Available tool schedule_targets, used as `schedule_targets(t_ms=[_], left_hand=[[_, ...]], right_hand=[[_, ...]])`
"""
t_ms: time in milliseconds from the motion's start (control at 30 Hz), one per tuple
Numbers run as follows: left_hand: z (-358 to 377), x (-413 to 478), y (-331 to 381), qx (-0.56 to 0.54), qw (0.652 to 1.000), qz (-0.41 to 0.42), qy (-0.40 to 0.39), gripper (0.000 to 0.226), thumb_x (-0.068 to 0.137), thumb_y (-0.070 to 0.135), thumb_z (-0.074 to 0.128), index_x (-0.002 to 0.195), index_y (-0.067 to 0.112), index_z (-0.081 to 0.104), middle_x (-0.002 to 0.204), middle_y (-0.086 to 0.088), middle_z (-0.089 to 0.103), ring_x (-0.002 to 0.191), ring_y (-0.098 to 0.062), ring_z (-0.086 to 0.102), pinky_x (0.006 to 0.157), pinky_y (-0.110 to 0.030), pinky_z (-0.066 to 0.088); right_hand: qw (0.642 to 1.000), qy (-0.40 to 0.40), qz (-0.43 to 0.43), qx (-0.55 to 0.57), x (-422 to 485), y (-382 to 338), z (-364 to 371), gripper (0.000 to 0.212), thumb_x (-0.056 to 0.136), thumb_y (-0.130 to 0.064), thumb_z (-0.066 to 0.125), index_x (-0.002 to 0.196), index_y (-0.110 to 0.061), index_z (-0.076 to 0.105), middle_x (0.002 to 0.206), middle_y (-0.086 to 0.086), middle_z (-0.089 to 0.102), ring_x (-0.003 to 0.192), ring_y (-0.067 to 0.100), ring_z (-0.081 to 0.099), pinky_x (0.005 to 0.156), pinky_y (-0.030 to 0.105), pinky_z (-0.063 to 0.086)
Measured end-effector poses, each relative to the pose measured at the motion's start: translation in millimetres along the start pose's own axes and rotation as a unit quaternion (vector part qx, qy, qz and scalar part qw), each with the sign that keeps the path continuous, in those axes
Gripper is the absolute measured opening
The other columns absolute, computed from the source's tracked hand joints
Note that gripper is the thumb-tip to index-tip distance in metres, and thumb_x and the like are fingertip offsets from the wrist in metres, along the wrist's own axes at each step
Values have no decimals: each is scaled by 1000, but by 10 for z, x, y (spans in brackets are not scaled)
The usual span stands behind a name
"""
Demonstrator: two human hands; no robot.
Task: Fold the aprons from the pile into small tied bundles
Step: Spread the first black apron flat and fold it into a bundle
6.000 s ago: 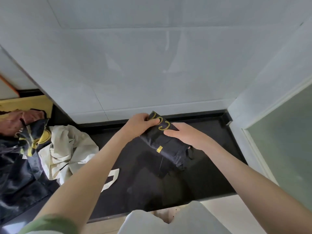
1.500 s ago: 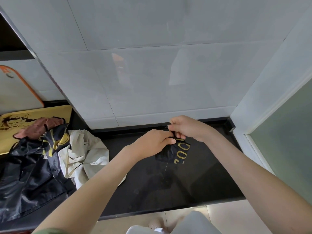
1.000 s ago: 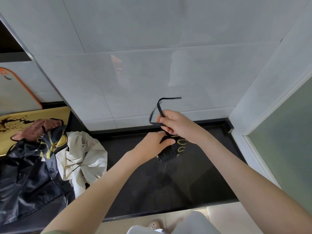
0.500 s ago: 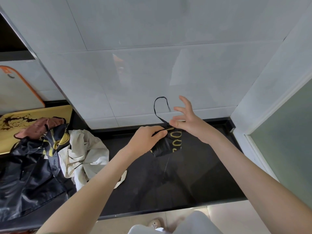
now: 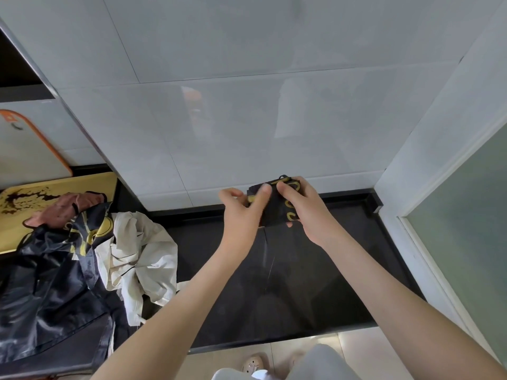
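Above the black counter (image 5: 329,283), left hand (image 5: 241,215) and right hand (image 5: 304,209) pinch the apron bundle (image 5: 275,212); easing either pinch could loosen the tie (image 5: 283,178).

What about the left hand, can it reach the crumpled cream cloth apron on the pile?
Probably yes: the cream apron lies uncovered beside the left forearm, with bare black countertop between. But the left hand and right hand both grip the folded black apron bundle, so it must let go first.
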State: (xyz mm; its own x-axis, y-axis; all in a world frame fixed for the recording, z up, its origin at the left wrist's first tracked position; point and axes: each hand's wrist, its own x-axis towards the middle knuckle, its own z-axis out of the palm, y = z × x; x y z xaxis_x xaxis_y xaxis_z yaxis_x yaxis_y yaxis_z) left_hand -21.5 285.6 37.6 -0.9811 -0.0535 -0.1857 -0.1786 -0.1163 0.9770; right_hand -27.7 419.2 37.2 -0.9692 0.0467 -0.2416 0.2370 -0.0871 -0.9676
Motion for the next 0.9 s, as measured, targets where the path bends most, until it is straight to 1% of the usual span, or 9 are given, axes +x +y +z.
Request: schedule_targets(t_ms=[100,200,300,533,633,667,733,800,900], left_hand=[[-4,-89,-9,14,995,-3,-94,39,84,23,72,105,17,39,103,-10,65,73,-25,71,73,-41,60],[-28,-67,-30,38,994,28,-101,19,90,24,66,106,23,57,100,-1,71,72,-23,70,73,-33,59],[-74,-61,-1,59,994,55,-72,6,95,26,58,98,25,62,87,-4,71,66,-20,65,60,-25,55],[-103,-88,124,76,991,108,-16,10,97,26,54,93,18,51,78,-10,67,48,-18,60,49,-26,51],[-132,-37,106,39,995,77,-41,19,97,21,55,101,23,37,82,-8,73,57,-27,68,60,-34,56],[-143,-19,100,4,997,38,-69,25,96,17,56,109,25,35,87,-6,74,67,-28,71,68,-38,58],[-174,32,123,-69,985,-61,-147,37,96,10,55,126,18,37,102,-8,72,91,-26,71,78,-40,59],[-221,91,194,-80,961,-129,-230,39,92,13,58,129,10,49,117,-12,67,105,-26,67,84,-39,57],[-217,140,244,-79,953,-148,-252,43,82,28,64,120,10,59,114,-9,69,104,-23,67,82,-33,56]], right_hand=[[998,44,-18,-31,31,-49,-4,20,95,-41,55,97,-21,55,85,7,56,68,18,55,44,27,40],[998,34,-39,-30,38,-81,-10,17,98,-35,52,107,-21,53,89,7,59,67,17,58,44,27,41],[998,-11,-68,-9,0,-91,12,21,100,-20,50,120,-19,47,95,10,55,67,18,57,43,28,41],[991,-60,-116,33,-24,-164,79,35,101,-14,45,128,-36,51,110,8,60,71,26,50,41,28,37],[990,-53,-132,19,-16,-165,37,36,101,-13,47,126,-38,53,116,3,61,77,29,51,43,30,40],[989,-54,-135,15,-19,-163,8,36,100,-13,47,125,-39,54,116,0,63,81,31,52,48,37,46],[989,-57,-135,10,-8,-160,-69,36,99,-11,48,122,-36,57,112,-6,65,95,29,58,74,54,53],[991,-64,-118,28,-1,-139,-107,33,99,-6,48,125,-24,58,110,-8,68,106,20,62,91,45,52],[988,-111,-89,53,-30,-89,-97,22,97,-5,51,115,-13,59,106,-5,69,106,18,63,96,40,49]])
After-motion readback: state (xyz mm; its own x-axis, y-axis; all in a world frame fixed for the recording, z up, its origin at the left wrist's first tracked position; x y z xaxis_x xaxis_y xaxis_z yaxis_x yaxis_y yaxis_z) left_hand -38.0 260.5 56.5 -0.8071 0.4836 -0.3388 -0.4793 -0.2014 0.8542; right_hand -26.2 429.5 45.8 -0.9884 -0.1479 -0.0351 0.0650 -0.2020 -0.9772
